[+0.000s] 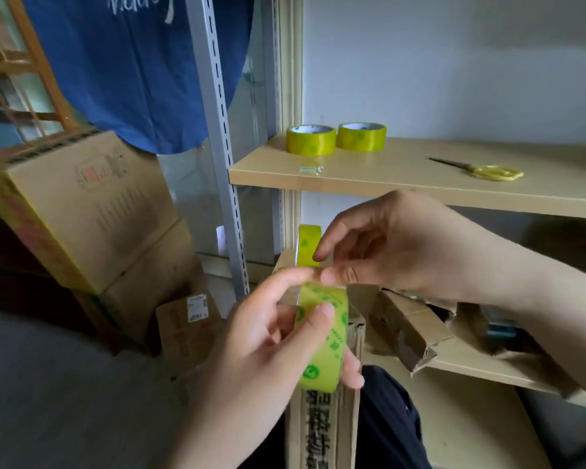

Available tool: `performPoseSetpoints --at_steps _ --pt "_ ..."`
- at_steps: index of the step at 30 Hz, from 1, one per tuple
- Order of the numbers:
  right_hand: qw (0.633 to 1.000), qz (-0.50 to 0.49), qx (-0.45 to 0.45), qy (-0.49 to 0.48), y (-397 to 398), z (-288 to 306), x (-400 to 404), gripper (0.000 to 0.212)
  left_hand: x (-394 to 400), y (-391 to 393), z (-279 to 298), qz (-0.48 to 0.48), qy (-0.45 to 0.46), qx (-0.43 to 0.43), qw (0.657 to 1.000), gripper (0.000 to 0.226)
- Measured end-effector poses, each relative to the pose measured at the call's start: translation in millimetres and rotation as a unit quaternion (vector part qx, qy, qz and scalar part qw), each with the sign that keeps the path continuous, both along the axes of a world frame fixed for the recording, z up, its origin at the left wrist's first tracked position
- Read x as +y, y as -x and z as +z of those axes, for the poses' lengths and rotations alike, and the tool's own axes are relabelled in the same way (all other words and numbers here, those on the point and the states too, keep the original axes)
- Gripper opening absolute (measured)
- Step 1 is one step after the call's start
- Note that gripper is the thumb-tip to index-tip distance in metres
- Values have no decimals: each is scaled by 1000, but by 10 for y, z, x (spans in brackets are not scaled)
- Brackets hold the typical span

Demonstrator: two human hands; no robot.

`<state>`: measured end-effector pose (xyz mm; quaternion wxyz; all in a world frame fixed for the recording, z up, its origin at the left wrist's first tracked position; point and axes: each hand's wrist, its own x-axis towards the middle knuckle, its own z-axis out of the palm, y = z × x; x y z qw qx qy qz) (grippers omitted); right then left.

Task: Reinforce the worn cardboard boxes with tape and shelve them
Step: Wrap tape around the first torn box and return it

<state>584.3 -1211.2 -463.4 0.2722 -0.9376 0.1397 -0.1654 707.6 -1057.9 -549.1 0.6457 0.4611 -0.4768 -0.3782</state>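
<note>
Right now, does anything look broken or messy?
Yes. The cardboard box on the lower shelf looks worn: its flaps are torn, creased and hanging open. A small scrap also lies loose on the upper shelf.

The left hand (271, 336) is raised with fingers curled, thumb opposed across them. The right hand (396, 245) is held above, thumb and forefinger pinched together, pointing left.

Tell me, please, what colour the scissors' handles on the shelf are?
Yellow; the scissors lie on the shelf, clearest in the head view.
</note>
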Motion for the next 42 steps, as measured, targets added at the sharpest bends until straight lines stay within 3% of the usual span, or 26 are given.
performPoseSetpoints --at_steps 2,5,8,10,12,15,18,23,25,28,32,36,39,42 --pt "999 -15 -33 38 -63 47 53 5 -7 -80 80 16 1 -24 1000 23" --pt "991 -36 -67 112 -143 40 107 6 -54 -166 149 43 5 -80 996 18" --pt "988 -58 -97 102 -208 -19 113 10 -98 -234 164 82 -4 -111 990 32" --pt "992 -73 -98 40 -223 -82 95 12 -100 -319 158 86 -47 -145 985 59" --pt "984 -112 -132 -27 -189 -144 7 12 -105 -454 164 98 -97 -210 968 68" --pt "952 -206 -191 -122 -9 -277 -178 14 -73 -684 133 148 -165 -247 943 47" --pt "914 -254 -179 -263 214 -589 -198 10 -40 -794 71 143 -224 -296 917 22" --pt "826 -309 -181 -436 303 -1069 -99 10 -179 -887 12 98 -281 -383 875 21" --pt "800 -325 -192 -466 291 -1159 -63 9 -262 -940 -19 88 -290 -409 861 24" --pt "801 -337 -154 -470 315 -1315 -19 11 -365 -977 -140 40 -322 -449 832 32" --pt "793 -330 -117 -498 357 -1489 42 16 -424 -1039 -348 2 -338 -428 839 40" --pt "863 -336 -37 -377 336 -1502 -11 20 -502 -986 -539 17 -285 -431 856 45" --pt "923 -352 35 -152 346 -1373 -124 16 -577 -876 -670 48 -221 -436 871 51" --pt "902 -414 93 87 371 -1168 -145 18 -620 -814 -748 77 -189 -449 870 54"
